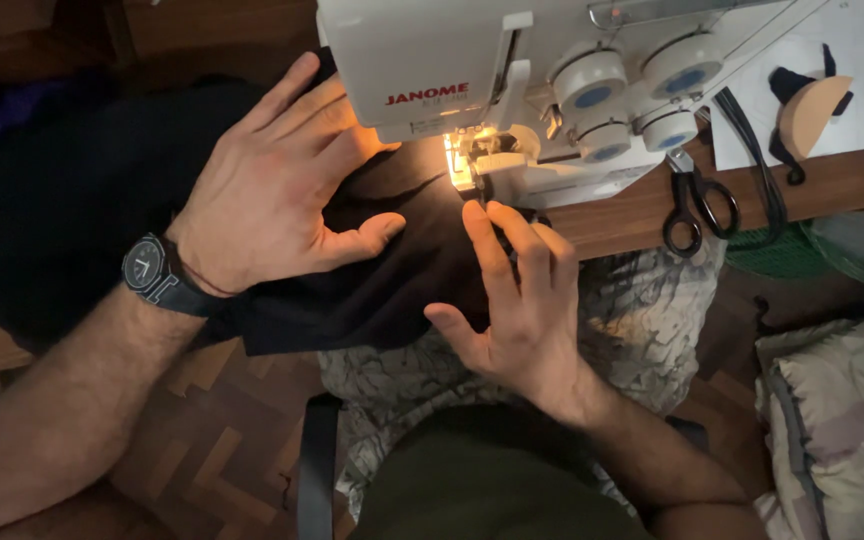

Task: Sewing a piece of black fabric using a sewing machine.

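A white sewing machine (512, 70) stands on a wooden table, its lamp lighting the presser foot (467, 165). Dark fabric (382, 280) lies spread under the foot and hangs off the table's front edge. My left hand (277, 185) lies flat on the fabric left of the foot, fingers spread, a dark watch on the wrist. My right hand (517, 300) is just in front of the foot, index and middle fingertips pressing the fabric edge near the needle, thumb out to the left.
Black-handled scissors (697, 205) lie on the table right of the machine. A white sheet with a tan semicircular piece (812, 110) is at the back right. A patterned cushion (842, 410) sits lower right. Parquet floor shows below.
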